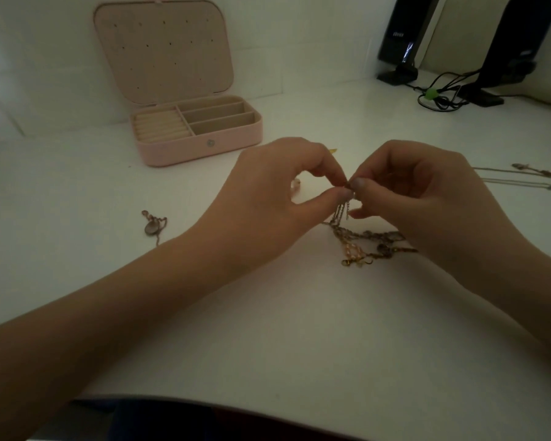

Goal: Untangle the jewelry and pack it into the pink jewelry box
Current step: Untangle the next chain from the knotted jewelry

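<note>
Hands met over the middle of the white table (283,329). The left hand (268,202) pinched a strand of the tangle (366,243) between thumb and forefinger, and the right hand (427,198) pinched the same strand just beside it, fingertips almost touching. A few chain strands hung from the pinch down to the rest of the tangle, which lay on the table under and between the hands: dark links, gold bits and some pale beads knotted together.

The pink box (201,144) stood open on the table well behind the left hand, its lid (163,49) upright and dotted with small holes. Its tray showed ring rolls on the left and three long slots on the right, with no jewelry visible in them.

A separate pendant (153,226) on a short chain lay to the left of the left wrist. Two thin chains (522,176) stretched across the table at the far right. A small pale piece (296,185) showed behind the left thumb; what it was could not be told. Black stands (401,43) and cables (439,93) sat at the back right.
</note>
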